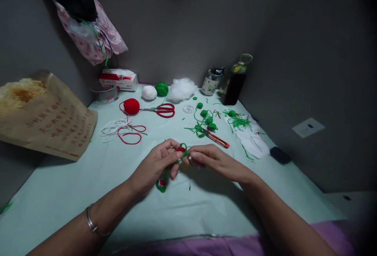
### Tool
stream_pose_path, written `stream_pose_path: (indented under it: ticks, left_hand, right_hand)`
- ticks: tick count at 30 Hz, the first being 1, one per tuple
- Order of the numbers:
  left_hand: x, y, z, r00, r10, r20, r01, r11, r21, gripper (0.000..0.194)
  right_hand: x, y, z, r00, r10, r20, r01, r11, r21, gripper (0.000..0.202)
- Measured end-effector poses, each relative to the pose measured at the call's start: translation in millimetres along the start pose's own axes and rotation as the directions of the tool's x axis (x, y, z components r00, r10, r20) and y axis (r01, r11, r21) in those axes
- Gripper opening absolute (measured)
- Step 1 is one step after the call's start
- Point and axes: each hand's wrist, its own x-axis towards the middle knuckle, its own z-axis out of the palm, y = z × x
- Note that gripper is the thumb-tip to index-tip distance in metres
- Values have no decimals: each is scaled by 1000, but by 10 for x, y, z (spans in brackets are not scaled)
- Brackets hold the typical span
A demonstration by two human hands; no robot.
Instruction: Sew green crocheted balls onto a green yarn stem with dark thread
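Note:
My left hand (160,160) pinches a small red and green crochet piece (182,150) between thumb and fingers, above the middle of the table. Close against its right side, my right hand (207,158) is closed in a pinch. What those fingertips hold is too small to make out; a thin dark line shows near them, and a blurred yellow bit is visible below. Just under my left hand, another crochet piece (161,185) in green, white and red hangs or lies; I cannot tell which.
Red-handled scissors (165,110), a red yarn ball (131,106), a white yarn ball (149,92) and a green one (161,88) sit behind my hands. An orange cutter (218,139) lies by green crochet pieces (209,120). Stuffing (182,89), a bottle (235,85) and a paper bag (59,118) stand around.

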Motion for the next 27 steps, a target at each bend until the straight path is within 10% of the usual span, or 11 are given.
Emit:
stream_pose_path:
  ticks: [13,21,27]
  left_hand:
    - [-3,-23,-1,999,-36,6,36,998,52,16]
    - [25,-75,-6,998,17,-61,-3,977,212,19]
    - [40,-81,-16,998,-15,-55,28,973,231,14]
  right_hand:
    - [-8,132,-76,959,-27,-283,-76,934,-349,34]
    - [11,-8,73,951,46,-304,-31,998,55,25]
    - [14,46,-13,966,169,-196,-46,858,512,27]
